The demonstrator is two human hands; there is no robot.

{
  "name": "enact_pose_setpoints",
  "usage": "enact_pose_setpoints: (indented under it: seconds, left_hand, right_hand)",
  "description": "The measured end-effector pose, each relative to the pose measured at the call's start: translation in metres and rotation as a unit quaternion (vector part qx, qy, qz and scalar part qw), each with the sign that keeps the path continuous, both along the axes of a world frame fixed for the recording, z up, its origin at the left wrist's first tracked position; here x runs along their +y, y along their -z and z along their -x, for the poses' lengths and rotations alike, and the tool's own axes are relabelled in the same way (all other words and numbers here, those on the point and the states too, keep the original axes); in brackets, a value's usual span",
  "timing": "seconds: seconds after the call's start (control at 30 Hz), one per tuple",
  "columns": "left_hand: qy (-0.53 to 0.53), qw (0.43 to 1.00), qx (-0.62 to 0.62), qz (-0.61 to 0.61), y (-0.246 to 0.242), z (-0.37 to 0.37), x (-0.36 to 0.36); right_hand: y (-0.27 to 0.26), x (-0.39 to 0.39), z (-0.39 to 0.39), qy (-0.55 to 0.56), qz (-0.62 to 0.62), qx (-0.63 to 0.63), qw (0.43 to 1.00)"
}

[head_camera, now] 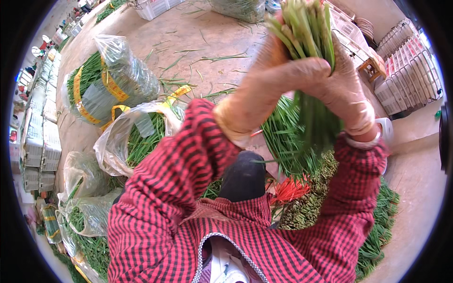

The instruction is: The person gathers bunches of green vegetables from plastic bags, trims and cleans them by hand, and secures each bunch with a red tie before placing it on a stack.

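Observation:
Both my hands, in thin pale gloves, are raised at the upper right around a bunch of long green stalks (pixel 304 32). My left hand (pixel 272 78) wraps it from the left and my right hand (pixel 339 81) from the right. The cut ends point up, and the blurred dark green leaves hang below. Under them lies a loose pile of green leafy stalks (pixel 283 131). Red ties (pixel 288 191) lie beside stacked bunches (pixel 308 201) whose cut ends face up, partly hidden by my right sleeve.
Plastic bags of green stalks (pixel 131 81) with yellow tape stand on the floor at the left, an open bag (pixel 116 145) nearer. More bundles (pixel 375 226) lie at the lower right. White crates (pixel 410 78) are stacked at the right, others (pixel 42 138) along the left. Loose leaves litter the floor.

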State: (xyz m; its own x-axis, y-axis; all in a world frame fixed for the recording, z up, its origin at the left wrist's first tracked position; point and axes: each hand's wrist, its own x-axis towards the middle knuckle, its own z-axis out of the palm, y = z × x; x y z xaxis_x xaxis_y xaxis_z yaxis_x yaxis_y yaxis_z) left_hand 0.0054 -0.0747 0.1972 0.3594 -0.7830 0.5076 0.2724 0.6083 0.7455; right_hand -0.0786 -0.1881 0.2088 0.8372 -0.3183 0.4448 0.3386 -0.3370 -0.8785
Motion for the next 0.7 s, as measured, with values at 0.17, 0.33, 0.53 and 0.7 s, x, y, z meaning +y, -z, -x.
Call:
enact_pose_setpoints:
  seconds: [0.17,0.33,0.53,0.7]
  left_hand:
    - [-0.068,0.964,0.08,-0.245,0.131,-0.005,-0.031]
    - [0.045,0.885,0.047,-0.46,0.26,-0.01,0.01]
    - [0.031,0.873,-0.069,-0.482,0.264,-0.004,0.011]
    - [0.015,0.834,-0.16,-0.527,0.253,0.007,-0.004]
  right_hand:
    - [0.058,-0.041,0.002,0.206,0.241,0.351,0.881]
    - [0.238,-0.065,-0.005,0.263,0.323,0.417,0.808]
    - [0.239,-0.104,-0.011,0.077,0.19,0.446,0.871]
    - [0.239,-0.129,-0.007,0.005,0.116,0.5,0.858]
